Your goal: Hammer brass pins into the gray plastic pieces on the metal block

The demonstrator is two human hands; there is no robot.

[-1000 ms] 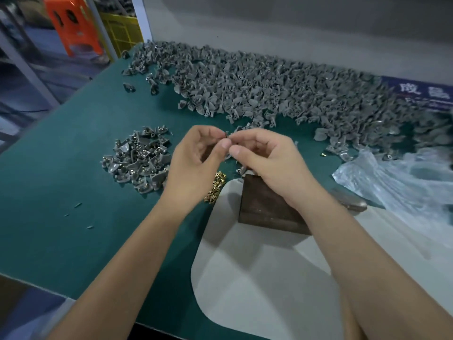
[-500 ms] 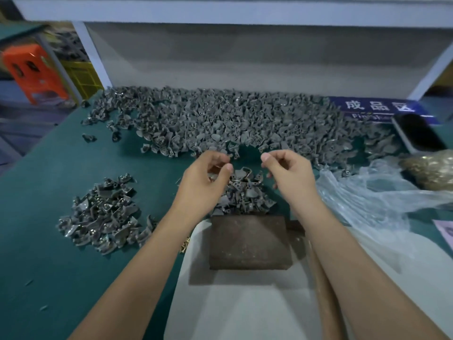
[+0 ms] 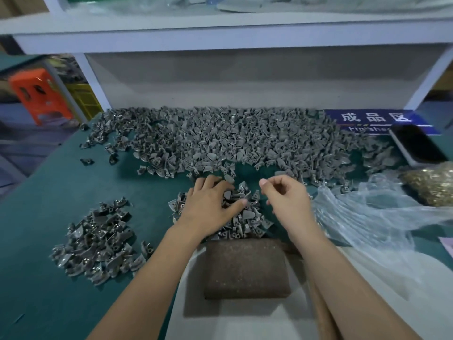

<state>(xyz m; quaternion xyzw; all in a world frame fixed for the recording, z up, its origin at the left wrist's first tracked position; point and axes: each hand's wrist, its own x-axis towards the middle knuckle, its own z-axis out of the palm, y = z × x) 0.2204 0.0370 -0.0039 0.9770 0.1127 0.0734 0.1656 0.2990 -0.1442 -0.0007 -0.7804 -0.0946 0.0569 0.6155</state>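
A green-covered worktable [image 3: 36,241] carries a wide heap of gray plastic pieces [image 3: 232,138] along its far side. Nearer lies a crumpled clear plastic bag [image 3: 367,217] at the right, then a dark rusty rectangular metal block [image 3: 245,268] between the forearms, its top bare. Just beyond the block sits a small pile of gray pieces [image 3: 247,217]. The left hand [image 3: 210,207] rests on this pile, fingers spread over the pieces. The right hand [image 3: 286,197] hovers beside it, apart, fingers loosely curled; whether it pinches anything cannot be told.
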